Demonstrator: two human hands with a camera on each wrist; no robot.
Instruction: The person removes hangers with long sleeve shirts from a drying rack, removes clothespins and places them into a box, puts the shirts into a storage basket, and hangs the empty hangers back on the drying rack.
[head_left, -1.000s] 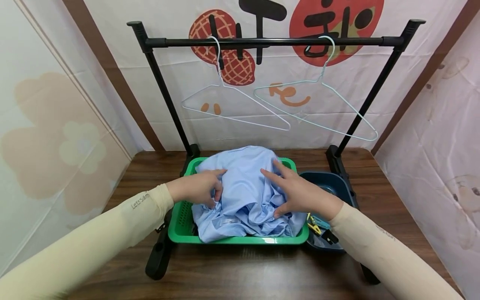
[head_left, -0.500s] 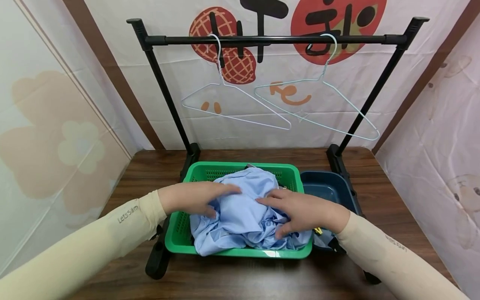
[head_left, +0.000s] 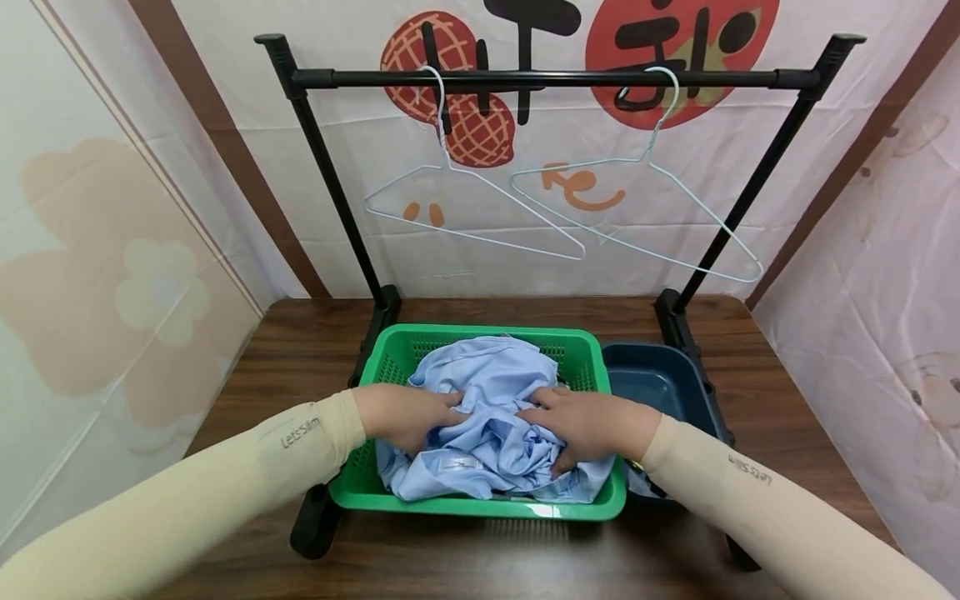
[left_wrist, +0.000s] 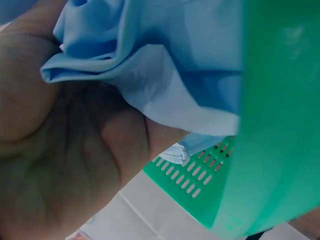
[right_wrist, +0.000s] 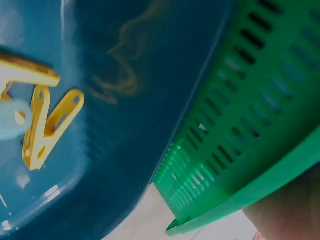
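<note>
A crumpled light blue shirt (head_left: 487, 367) lies in a green plastic basket (head_left: 480, 506), with a pale label showing near its front. My left hand (head_left: 408, 414) rests in the cloth from the left, its fingers spread. In the left wrist view, folds of the shirt (left_wrist: 155, 90) drape over the fingers of that hand (left_wrist: 60, 150) and hide their tips. From the right, my right hand (head_left: 592, 425) touches the shirt, fingers spread and thumb toward the front. The right wrist view catches only a strip of skin beyond the basket's slotted wall (right_wrist: 220, 145).
Behind the basket stands a black clothes rack (head_left: 540, 79) carrying a white hanger (head_left: 480, 237) and a pale green hanger (head_left: 637, 250). A dark blue tub (head_left: 660, 375) sits right of the basket, with yellow clothespins (right_wrist: 50, 120) inside. Printed cloth walls enclose the wooden table (head_left: 480, 567).
The raised shirt has sunk lower into the basket and bunched up. Both hands have come down onto it, after hovering over it half a second ago.
</note>
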